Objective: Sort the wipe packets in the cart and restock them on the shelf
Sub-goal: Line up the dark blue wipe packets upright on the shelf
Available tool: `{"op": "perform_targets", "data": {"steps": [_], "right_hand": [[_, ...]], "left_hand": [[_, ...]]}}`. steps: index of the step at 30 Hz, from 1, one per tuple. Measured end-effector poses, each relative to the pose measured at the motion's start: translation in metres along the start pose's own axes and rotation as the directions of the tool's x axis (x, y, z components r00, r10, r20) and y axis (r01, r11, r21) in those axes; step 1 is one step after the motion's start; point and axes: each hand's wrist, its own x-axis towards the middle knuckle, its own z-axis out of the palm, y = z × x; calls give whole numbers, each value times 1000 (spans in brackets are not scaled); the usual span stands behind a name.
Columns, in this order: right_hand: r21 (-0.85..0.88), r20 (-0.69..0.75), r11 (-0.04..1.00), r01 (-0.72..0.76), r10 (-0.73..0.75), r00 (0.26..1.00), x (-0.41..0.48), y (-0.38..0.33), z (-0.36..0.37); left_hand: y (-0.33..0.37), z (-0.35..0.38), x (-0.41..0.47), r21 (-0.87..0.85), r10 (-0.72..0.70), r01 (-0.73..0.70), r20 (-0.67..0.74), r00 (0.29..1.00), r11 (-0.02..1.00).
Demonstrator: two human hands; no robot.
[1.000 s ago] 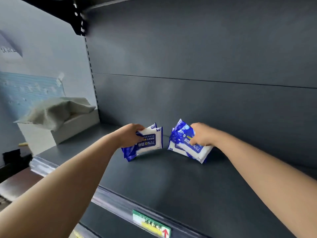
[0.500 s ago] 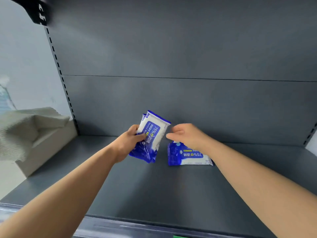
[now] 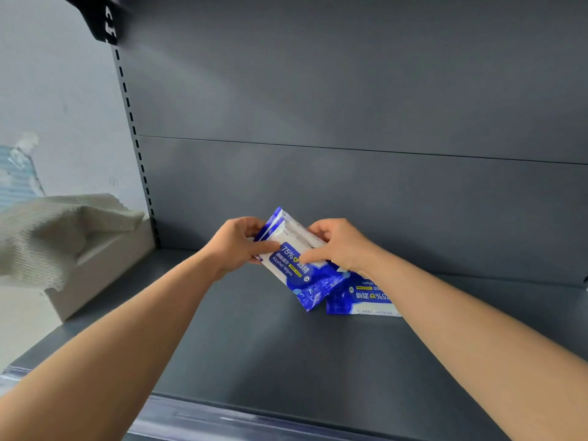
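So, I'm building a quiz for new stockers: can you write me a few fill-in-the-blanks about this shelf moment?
1. The left hand and right hand both hold tilted blue-and-white plastic wipe packets printed ___%.
2. Another blue-and-white packet lies flat on the dark grey metal shelf under the ___ forearm.
3. A beige ribbed cloth drapes over a white box, to the ___ of both hands.
Missing: 75; right; left.

One head cam, wide-angle, looks fwd & down into the shelf (image 3: pixel 254 361), close up.

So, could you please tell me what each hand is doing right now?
Left hand: holding the tilted wipe packets.
Right hand: pinching the same packets.
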Motion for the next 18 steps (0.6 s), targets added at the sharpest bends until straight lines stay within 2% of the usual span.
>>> {"op": "perform_targets", "data": {"steps": [3, 6, 9, 15, 18], "right_hand": [[146, 85, 986, -77, 65, 994, 4, 5, 4], [208, 17, 972, -113, 111, 994, 12, 8, 8], [163, -59, 976, -144, 155, 986, 20, 6, 7], [107, -81, 978, -179, 188, 979, 28, -5, 15], [82, -84, 982, -173, 180, 980, 29, -12, 17]], "left_hand": [[-21, -9, 2, -69, -18, 17, -6, 1000, 997], [-40, -21, 4, -29, -54, 55, 23, 998, 998], [-50, -38, 9, 31, -77, 75, 74, 994, 997], [-48, -55, 20, 135, -66, 40, 194, 979, 990], [-54, -60, 27, 134, -26, 5, 152, 988, 991]]}}
